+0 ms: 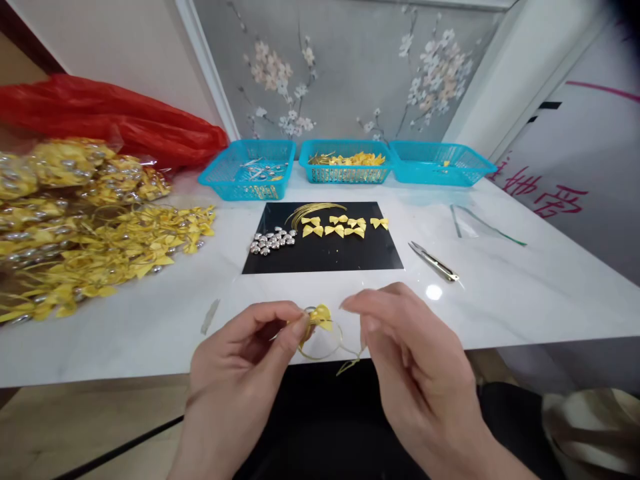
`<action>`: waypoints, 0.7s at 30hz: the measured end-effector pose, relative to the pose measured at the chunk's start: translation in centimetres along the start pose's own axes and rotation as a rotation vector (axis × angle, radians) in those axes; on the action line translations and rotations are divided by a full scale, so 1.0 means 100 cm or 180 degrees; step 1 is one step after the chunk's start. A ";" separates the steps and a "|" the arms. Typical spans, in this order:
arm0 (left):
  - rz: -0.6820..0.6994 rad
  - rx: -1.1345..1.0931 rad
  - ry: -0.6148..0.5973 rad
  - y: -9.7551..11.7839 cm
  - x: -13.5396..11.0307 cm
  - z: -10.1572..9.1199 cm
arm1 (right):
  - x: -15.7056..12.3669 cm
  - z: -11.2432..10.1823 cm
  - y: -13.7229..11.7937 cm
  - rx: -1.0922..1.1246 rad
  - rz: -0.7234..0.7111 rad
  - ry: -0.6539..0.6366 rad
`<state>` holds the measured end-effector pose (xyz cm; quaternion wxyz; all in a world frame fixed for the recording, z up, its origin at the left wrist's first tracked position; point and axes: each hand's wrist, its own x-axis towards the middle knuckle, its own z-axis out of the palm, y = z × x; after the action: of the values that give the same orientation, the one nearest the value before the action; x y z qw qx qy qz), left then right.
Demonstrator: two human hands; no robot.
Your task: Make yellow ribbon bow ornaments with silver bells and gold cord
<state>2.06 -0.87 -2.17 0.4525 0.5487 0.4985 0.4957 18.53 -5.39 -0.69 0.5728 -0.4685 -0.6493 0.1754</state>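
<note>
Near the table's front edge, my left hand [255, 360] pinches a yellow ribbon bow [321, 316] between thumb and forefinger. A bit of silver shows behind the bow, partly hidden by the fingers. From the bow a thin gold cord [320, 358] hangs in a round loop, its knotted tail dangling to the right. My right hand [420, 360] is curled beside it, forefinger stretched toward the bow, with the cord running to its lower fingertips. Beyond both hands, a black mat [290, 263] carries several yellow bows [334, 230], shiny silver beads [273, 241] and a bundle of gold cords [305, 212].
Thread snips [434, 261] lie right of the mat, near a small clear bag [465, 223]. Three blue baskets [250, 190], [345, 175], [440, 175] line the back. Finished-looking bow pieces [135, 257] heap on the left, beside filled bags [75, 163] and a red bag [125, 113].
</note>
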 end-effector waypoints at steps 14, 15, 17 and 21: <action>0.0270 0.0432 -0.0050 0.008 -0.008 -0.004 | 0.007 0.011 0.000 -0.0140 0.0422 -0.0518; 0.0225 0.0407 -0.0076 0.007 -0.008 -0.005 | 0.007 0.011 -0.001 -0.0117 0.0440 -0.0537; 0.0126 0.0335 -0.0141 0.006 -0.007 -0.005 | 0.009 0.011 -0.001 -0.0126 0.0430 -0.0555; 0.0044 0.0176 -0.0214 0.003 -0.007 -0.007 | 0.010 0.010 -0.003 -0.0122 0.0341 -0.0559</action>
<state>1.35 -1.56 -1.89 0.4502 0.5808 0.4927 0.4661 17.64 -4.41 -0.18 0.4944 -0.4963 -0.6742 0.2338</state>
